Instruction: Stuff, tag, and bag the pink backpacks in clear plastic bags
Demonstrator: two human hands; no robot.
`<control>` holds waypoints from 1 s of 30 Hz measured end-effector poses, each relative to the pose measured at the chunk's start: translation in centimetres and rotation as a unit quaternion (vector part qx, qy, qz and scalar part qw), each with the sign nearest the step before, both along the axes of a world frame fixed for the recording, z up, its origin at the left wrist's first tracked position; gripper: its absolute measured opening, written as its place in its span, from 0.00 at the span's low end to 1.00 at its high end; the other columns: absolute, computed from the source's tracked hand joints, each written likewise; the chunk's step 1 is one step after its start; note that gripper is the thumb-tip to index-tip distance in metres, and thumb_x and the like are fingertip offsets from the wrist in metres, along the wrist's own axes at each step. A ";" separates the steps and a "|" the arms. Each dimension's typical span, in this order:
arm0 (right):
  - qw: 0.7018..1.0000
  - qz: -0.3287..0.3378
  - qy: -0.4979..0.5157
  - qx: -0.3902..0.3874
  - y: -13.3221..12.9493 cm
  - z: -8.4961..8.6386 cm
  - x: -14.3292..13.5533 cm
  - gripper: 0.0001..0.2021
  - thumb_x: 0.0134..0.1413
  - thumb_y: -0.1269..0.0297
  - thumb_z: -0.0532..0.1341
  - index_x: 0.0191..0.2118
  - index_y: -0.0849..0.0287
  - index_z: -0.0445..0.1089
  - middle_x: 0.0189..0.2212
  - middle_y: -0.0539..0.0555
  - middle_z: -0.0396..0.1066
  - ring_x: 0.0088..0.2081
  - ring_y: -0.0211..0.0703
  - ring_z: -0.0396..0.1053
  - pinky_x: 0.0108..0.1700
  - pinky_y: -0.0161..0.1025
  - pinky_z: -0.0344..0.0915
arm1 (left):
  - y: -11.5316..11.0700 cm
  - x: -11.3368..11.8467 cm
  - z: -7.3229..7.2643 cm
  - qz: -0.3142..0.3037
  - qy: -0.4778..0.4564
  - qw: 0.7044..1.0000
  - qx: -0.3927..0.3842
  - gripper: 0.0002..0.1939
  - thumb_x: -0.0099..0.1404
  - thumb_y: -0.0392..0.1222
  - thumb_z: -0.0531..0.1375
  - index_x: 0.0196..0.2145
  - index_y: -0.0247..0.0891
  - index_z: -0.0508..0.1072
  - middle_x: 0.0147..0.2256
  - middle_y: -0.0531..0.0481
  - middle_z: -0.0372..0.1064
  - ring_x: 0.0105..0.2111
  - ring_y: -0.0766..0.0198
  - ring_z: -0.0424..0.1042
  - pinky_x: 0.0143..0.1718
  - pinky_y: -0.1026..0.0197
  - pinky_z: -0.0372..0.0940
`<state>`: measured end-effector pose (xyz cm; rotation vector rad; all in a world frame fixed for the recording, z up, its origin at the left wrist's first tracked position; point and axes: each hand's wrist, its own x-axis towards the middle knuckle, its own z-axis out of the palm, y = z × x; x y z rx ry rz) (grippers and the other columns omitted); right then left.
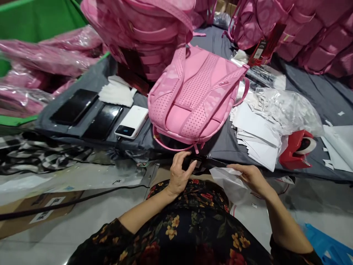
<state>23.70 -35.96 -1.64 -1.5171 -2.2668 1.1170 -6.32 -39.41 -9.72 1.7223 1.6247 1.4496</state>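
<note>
A pink backpack point(197, 92) lies on the dark cloth-covered table, its shoulder straps and perforated back panel facing up. My left hand point(179, 173) is just below the backpack's near edge, close to a zipper pull, with thumb and fingers apart and nothing visible between them. My right hand point(252, 178) pinches a translucent plastic bag point(228, 180), which hangs in front of my lap at the table's edge. Right of the backpack is a stack of white paper sheets point(256, 136).
A red tape dispenser point(293, 151) and crumpled clear plastic point(292, 110) lie at right. Left are a white power bank point(132, 122), two dark phone-like devices and a white cloth point(117, 92). More pink backpacks point(143, 33) stand behind. A green bin point(35, 18) holds plastic-wrapped pink items.
</note>
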 end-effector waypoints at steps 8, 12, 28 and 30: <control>0.989 0.089 0.098 -0.071 3.8 2.0 -3.0 0.19 0.65 0.49 0.58 0.45 0.56 0.81 0.40 0.59 0.80 0.41 0.49 0.77 0.45 0.40 0.71 | 3.4 2.3 -1.4 0.040 -0.003 0.995 -0.090 0.15 0.66 0.55 0.64 0.38 0.39 0.78 0.32 0.47 0.79 0.33 0.58 0.76 0.45 0.56 0.67; 0.987 0.097 0.048 -0.119 3.1 1.5 -2.9 0.20 0.65 0.49 0.58 0.42 0.59 0.80 0.37 0.56 0.80 0.37 0.47 0.76 0.39 0.37 0.69 | 4.4 2.1 -0.9 0.011 -0.062 0.983 -0.173 0.25 0.70 0.58 0.56 0.22 0.40 0.76 0.24 0.48 0.76 0.27 0.61 0.75 0.38 0.60 0.65; 0.993 0.061 -0.027 -0.093 8.3 4.4 -0.7 0.19 0.49 0.68 0.55 0.41 0.59 0.82 0.29 0.51 0.78 0.25 0.41 0.69 0.28 0.33 0.64 | 4.3 2.7 1.5 -0.175 -0.400 0.870 -0.228 0.13 0.51 0.46 0.63 0.23 0.42 0.60 0.36 0.44 0.79 0.49 0.48 0.77 0.55 0.48 0.65; 0.983 0.109 -0.051 -0.137 8.2 5.4 -0.3 0.15 0.52 0.65 0.57 0.37 0.59 0.82 0.29 0.51 0.78 0.27 0.41 0.70 0.29 0.32 0.64 | 4.3 2.5 1.7 -0.174 -0.434 0.852 -0.235 0.16 0.53 0.49 0.64 0.23 0.41 0.60 0.36 0.43 0.80 0.47 0.48 0.78 0.55 0.47 0.66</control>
